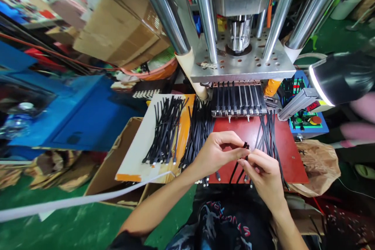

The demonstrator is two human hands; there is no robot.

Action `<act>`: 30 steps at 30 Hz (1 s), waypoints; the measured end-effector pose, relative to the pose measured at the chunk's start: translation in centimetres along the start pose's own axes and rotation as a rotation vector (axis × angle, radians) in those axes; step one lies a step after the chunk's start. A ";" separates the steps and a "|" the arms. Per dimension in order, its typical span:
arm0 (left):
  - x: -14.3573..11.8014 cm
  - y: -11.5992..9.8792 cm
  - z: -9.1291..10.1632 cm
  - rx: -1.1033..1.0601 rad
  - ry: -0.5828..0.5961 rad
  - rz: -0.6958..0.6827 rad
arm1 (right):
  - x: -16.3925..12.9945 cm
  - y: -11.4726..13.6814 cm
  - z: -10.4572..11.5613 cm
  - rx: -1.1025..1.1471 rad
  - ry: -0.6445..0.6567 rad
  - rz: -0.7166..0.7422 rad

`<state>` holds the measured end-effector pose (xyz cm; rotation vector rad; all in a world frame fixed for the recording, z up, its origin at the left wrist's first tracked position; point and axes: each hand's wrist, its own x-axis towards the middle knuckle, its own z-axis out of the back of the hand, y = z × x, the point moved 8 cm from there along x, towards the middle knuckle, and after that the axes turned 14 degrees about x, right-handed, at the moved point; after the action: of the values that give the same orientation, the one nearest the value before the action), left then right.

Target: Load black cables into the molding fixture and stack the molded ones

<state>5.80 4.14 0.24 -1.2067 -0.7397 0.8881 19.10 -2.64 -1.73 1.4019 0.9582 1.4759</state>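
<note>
Above the red board [225,134], my left hand [218,150] and my right hand [263,170] meet with fingertips pinched. Between them are the ends of short black cables [246,145], whose lower lengths hang toward the board's front edge. How many each hand grips is hard to make out. Just beyond the hands, a black fixture [238,101] under the press holds a row of cables side by side, metal plugs facing me. Loose black cables [271,136] lie on the board beside my right hand. A thick pile of them [199,129] lies left of the board.
A steel press plate [243,71] hangs over the fixture between upright columns. More cables [166,133] rest on a white panel at left. A control box [310,123] with buttons and a lamp [336,80] stand at right. An open carton [117,164] sits lower left.
</note>
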 end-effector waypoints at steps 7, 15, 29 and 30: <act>3.2 -0.5 3.1 0.291 -0.214 -0.151 | -2.1 -6.1 -3.1 0.160 0.102 -0.357; 13.9 3.8 5.7 0.689 -0.299 -0.167 | 5.5 -4.4 1.1 -0.034 0.426 -0.385; 7.8 3.6 2.2 1.351 0.062 -0.726 | 22.4 -10.7 2.4 -0.173 0.301 -0.195; 7.9 3.6 2.0 1.394 0.065 -0.736 | 22.4 -10.7 2.6 -0.202 0.280 -0.174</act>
<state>7.15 12.43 -2.74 0.2857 -0.2890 0.5005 22.60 21.94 -4.08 0.9596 1.0411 1.6132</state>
